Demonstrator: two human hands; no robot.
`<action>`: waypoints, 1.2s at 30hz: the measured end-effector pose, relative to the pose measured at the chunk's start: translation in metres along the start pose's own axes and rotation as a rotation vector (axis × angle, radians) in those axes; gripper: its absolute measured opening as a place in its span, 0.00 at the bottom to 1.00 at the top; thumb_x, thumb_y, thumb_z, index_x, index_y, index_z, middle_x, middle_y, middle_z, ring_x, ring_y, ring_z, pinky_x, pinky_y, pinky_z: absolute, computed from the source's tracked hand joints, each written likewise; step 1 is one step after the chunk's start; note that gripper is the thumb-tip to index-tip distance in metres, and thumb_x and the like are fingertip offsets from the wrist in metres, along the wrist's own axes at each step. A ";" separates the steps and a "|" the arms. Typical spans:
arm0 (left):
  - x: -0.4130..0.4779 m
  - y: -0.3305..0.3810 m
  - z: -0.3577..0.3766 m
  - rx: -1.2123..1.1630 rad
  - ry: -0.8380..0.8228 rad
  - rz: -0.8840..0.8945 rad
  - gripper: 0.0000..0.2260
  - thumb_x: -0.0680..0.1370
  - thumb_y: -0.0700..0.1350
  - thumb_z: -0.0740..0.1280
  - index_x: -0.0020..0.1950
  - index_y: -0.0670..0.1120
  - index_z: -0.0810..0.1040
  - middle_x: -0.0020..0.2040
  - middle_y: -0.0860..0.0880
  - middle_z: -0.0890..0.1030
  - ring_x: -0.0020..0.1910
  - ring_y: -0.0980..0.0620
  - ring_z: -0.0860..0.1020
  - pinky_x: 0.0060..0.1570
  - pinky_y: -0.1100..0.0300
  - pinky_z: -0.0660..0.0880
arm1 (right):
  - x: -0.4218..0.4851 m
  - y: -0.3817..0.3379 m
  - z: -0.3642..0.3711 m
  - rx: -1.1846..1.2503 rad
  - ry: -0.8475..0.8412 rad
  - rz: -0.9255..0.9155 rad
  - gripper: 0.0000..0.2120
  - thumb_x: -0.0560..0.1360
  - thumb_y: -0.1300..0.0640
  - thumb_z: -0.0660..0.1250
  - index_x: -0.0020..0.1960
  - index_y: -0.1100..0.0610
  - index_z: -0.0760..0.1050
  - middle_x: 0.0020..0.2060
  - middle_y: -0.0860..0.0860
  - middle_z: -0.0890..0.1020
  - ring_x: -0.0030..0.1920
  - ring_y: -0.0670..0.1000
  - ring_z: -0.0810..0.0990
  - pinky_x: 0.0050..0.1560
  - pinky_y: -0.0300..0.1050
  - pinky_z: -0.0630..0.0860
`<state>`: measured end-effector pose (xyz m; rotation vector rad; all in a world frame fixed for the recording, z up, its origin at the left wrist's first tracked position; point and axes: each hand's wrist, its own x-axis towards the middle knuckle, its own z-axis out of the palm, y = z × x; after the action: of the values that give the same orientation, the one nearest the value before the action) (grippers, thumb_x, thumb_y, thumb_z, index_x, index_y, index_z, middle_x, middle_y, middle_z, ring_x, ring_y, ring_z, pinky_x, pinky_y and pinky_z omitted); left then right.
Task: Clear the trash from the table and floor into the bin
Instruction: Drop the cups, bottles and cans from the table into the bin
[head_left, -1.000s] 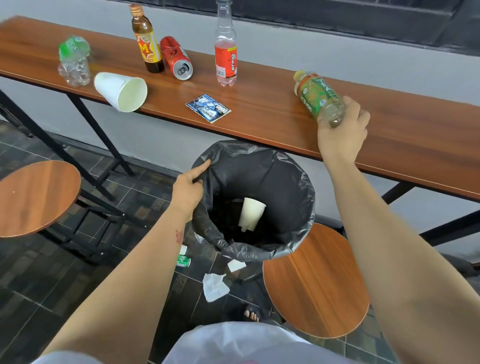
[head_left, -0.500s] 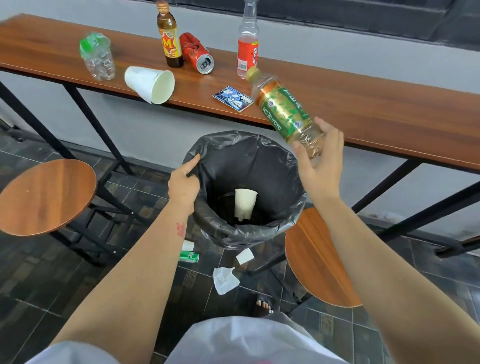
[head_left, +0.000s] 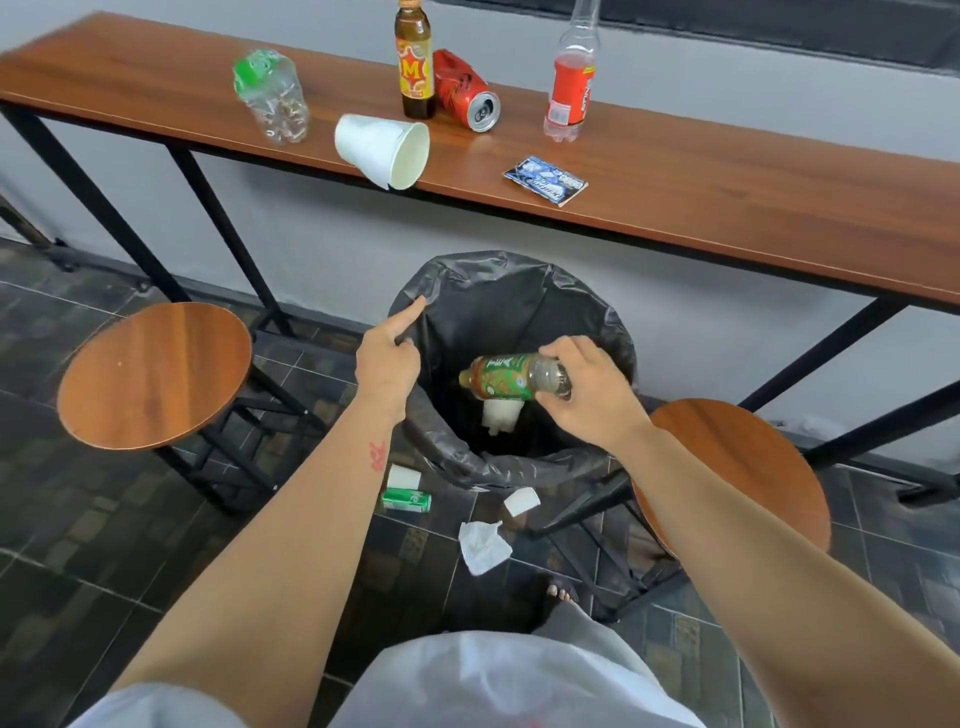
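Right hand (head_left: 587, 395): clamped on green-labelled clear plastic bottle (head_left: 511, 376), sideways over black-lined bin (head_left: 613, 332).
Left hand (head_left: 387, 361): pinching bin liner's rim.

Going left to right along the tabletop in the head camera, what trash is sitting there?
Crushed clear bottle → white paper cup → brown glass bottle → red can → red-labelled bottle, with the blue wrapper in front.

Large red "M" on the brown glass bottle's (head_left: 414, 65) yellow label.
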<state>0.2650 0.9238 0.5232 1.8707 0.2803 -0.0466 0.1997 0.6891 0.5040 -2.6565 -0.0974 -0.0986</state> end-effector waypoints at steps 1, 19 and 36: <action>0.002 -0.003 -0.003 0.011 -0.004 0.013 0.27 0.80 0.31 0.56 0.66 0.59 0.78 0.71 0.51 0.73 0.35 0.54 0.71 0.39 0.60 0.71 | 0.003 -0.004 0.006 -0.004 -0.055 -0.009 0.24 0.71 0.54 0.73 0.64 0.52 0.69 0.61 0.51 0.71 0.60 0.57 0.73 0.62 0.52 0.72; 0.048 -0.014 -0.007 0.073 0.061 0.008 0.28 0.79 0.31 0.55 0.64 0.61 0.78 0.67 0.53 0.78 0.57 0.40 0.79 0.43 0.59 0.74 | 0.130 -0.019 -0.028 -0.302 0.330 0.008 0.30 0.78 0.45 0.64 0.75 0.56 0.62 0.77 0.54 0.61 0.77 0.57 0.57 0.76 0.54 0.54; 0.085 0.000 0.013 0.028 0.094 -0.109 0.29 0.79 0.33 0.54 0.62 0.64 0.79 0.61 0.54 0.79 0.35 0.45 0.76 0.35 0.56 0.72 | 0.175 0.009 -0.030 -0.309 0.441 -0.447 0.23 0.76 0.69 0.63 0.69 0.54 0.74 0.68 0.52 0.76 0.70 0.56 0.72 0.71 0.55 0.65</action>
<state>0.3486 0.9257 0.5039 1.8872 0.4483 -0.0374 0.3733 0.6765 0.5420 -2.7913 -0.5656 -0.9023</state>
